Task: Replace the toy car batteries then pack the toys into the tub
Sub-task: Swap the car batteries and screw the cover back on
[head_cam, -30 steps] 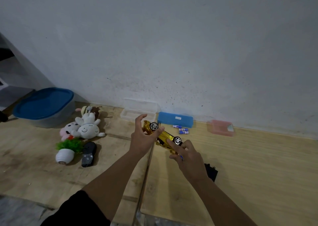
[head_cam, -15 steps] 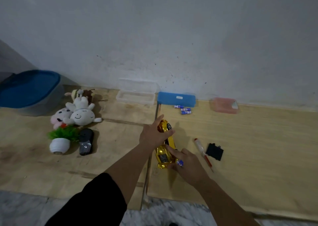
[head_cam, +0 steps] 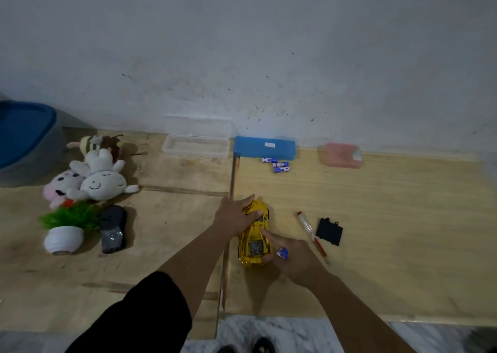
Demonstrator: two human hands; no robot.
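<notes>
A shiny yellow toy car point(head_cam: 255, 247) stands on its wheels on the wooden board, nose pointing away from me. My left hand point(head_cam: 236, 213) lies over the car's front. My right hand point(head_cam: 290, 258) touches the car's rear side and pinches a small blue-and-white battery point(head_cam: 282, 253) between its fingers. Three more batteries point(head_cam: 277, 164) lie near the blue box. A black battery cover point(head_cam: 329, 231) and a red-handled screwdriver point(head_cam: 312, 234) lie right of the car. The grey tub with a blue lid point(head_cam: 24, 143) is at far left.
Plush toys point(head_cam: 91, 178), a potted fake plant point(head_cam: 67, 226) and a dark toy point(head_cam: 113, 229) lie at left. A clear open box point(head_cam: 196, 143), a blue box point(head_cam: 265, 148) and a pink box point(head_cam: 341, 155) line the wall. The board's front edge is near my feet.
The car, held upside down in the air a second ago, has been turned over and set down on its wheels on the board. Both hands came down with it.
</notes>
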